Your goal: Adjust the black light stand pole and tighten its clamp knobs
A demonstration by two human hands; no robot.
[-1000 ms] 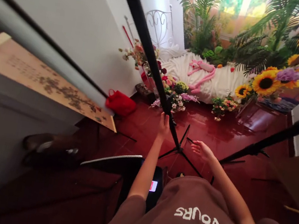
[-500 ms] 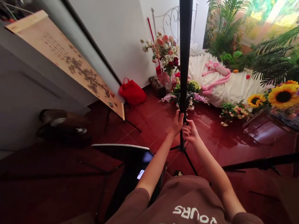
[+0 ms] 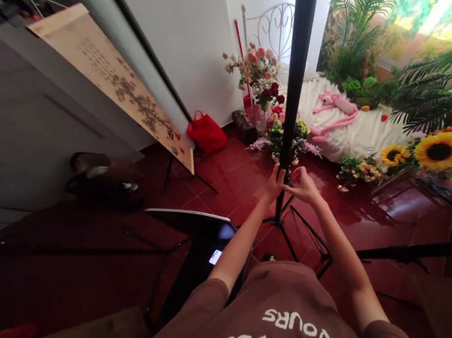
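A black light stand rises upright in front of me, its thin lower tube running down to spread legs. My left hand is closed round the pole at a dark collar. On the right side of that collar, my right hand has its fingers curled and its thumb reaching toward the pole. It is at a small dark knob, which the fingers partly hide.
Left are a hanging scroll, a red bag and a dark chair-like piece with a lit phone. Flowers, a pink plush toy and sunflowers stand ahead. Another black pole slants at right.
The view has shifted, so the stand appears farther right. My right hand has turned at the collar, and its thumb now stretches out toward the pole. My left hand keeps its hold.
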